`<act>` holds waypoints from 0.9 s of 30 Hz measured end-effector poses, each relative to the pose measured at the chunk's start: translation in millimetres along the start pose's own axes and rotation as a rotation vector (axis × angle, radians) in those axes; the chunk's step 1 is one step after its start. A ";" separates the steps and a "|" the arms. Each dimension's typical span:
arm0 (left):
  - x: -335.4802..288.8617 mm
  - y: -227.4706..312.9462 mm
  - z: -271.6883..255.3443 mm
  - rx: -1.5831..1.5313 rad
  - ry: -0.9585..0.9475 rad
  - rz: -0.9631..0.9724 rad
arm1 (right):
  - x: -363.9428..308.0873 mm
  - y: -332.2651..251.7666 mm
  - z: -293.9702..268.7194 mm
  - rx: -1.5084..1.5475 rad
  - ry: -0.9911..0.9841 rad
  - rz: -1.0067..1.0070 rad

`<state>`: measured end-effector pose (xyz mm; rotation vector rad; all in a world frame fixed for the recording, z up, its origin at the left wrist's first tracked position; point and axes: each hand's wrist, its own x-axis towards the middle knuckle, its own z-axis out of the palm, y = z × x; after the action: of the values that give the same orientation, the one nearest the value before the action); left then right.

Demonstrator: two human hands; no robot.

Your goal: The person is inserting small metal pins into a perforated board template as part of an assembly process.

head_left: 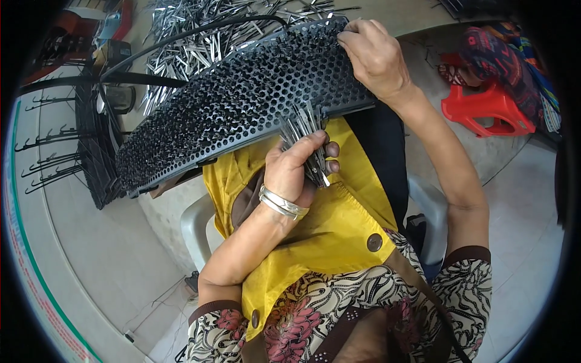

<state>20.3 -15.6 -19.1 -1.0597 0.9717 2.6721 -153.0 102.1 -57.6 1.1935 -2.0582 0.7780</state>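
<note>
My left hand [289, 164] is closed around a bunch of thin metal strips [304, 121], which fan out above and below the fist. This hand is just off the near edge of a dark perforated panel [266, 118], above a yellow apron [321, 224]. Many of the panel's round holes carry small black pieces, densest at its left and far side. Bare holes show toward the near and right part. At the panel's far right corner, my right hand [376, 60] has its fingertips pinched together. Whatever they hold is hidden or too small to name.
Behind the panel lies a big loose pile of metal strips [212, 45]. A black cable [212, 27] arches over it. Black hooked rods [54, 136] stick out at the left. A red plastic stool [484, 109] stands at the right, near another person's foot [457, 75].
</note>
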 end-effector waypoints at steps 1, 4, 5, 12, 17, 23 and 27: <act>-0.4 0.7 0.5 0.007 -0.001 0.010 | 1.1 -3.0 -0.8 0.002 0.038 -0.008; -1.5 1.8 0.5 0.042 -0.028 0.023 | 2.8 -23.4 -13.5 0.123 0.091 0.093; -2.1 2.4 0.5 0.040 -0.025 0.025 | 2.3 -32.2 -17.3 0.212 0.075 0.118; -7.2 5.1 9.7 0.105 -0.073 0.080 | -6.6 -78.2 -44.3 1.200 -0.303 0.947; -1.7 5.6 2.5 0.097 -0.033 0.035 | -3.9 -62.0 -47.8 0.968 -0.185 0.954; 0.7 2.6 1.1 0.070 -0.051 0.006 | 4.1 -13.7 -43.9 0.599 0.214 0.845; 0.2 3.0 3.8 0.070 -0.041 0.007 | -1.4 5.4 -26.1 0.523 0.314 0.659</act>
<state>17.0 -15.7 -15.5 -0.9861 1.0554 2.6329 -151.5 124.6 -43.2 0.5428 -2.0352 1.7732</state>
